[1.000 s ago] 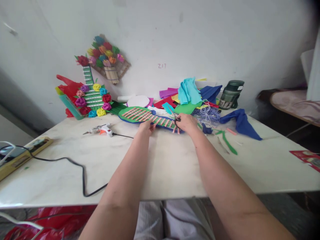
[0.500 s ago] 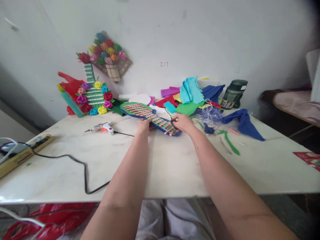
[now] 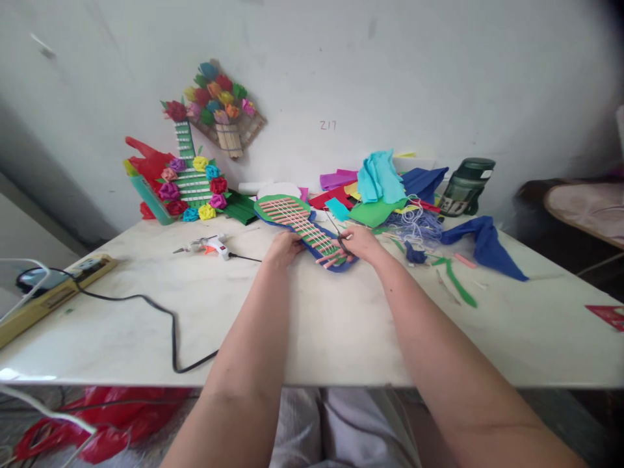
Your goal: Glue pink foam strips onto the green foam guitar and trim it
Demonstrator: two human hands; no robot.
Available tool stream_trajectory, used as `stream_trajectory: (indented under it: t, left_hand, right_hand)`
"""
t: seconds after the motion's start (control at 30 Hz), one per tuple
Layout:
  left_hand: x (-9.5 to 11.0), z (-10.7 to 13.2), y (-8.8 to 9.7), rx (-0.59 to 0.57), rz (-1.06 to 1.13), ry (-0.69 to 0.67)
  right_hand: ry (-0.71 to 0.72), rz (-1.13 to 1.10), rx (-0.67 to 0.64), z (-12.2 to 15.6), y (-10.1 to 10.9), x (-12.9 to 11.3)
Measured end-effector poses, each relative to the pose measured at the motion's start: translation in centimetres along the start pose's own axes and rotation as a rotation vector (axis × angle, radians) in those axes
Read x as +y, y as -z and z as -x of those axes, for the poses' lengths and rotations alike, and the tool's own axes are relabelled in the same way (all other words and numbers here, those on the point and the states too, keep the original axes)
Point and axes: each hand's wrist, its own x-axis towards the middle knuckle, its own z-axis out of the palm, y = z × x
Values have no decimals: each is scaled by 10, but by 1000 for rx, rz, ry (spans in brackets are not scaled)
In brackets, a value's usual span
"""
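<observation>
A craft guitar (image 3: 303, 226), green with a blue edge, pink sticks across it and white strings along it, lies slanted over the table in front of me. My left hand (image 3: 284, 249) is closed at its near edge, with the fingertips partly hidden. My right hand (image 3: 361, 243) grips a pair of scissors (image 3: 335, 226) by the dark handles, over the narrow end of the guitar. The scissor blades point up and left, away from me. Close to the right hand lies a green paper sheet (image 3: 373, 213).
A hot glue gun (image 3: 218, 247) with a black cord rests on the left, near a power strip (image 3: 58, 296). A flower-trimmed guitar (image 3: 192, 185) leans on the wall. Crepe paper (image 3: 380, 177), yarn (image 3: 414, 224) and a dark bottle (image 3: 468, 185) stand behind on the right.
The guitar has turned and lies flatter, its narrow end nearer me. My left hand has shifted to its edge. The scissors remain in my right hand. The view has moved slightly left.
</observation>
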Motion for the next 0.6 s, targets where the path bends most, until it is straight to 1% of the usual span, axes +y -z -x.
stream_trajectory:
  t: [0.1,0.23,0.43,0.53,0.6]
  left_hand:
    - [0,0,2,12,-4,14]
    - [-1,1,2,-15,-13,9]
    - [-6,4,-5,2,-2,-53]
    - [-10,2,-8,-16,5,-83]
    - [-11,-1,-8,-23,10,-79]
  right_hand:
    - [-6,-8,5,-1,-1,1]
    - [10,-21,20,-3,-2,2]
    - [7,-45,107,-5,-1,5]
    - [20,-81,136,-7,-2,8]
    - [35,-100,150,-8,-3,10]
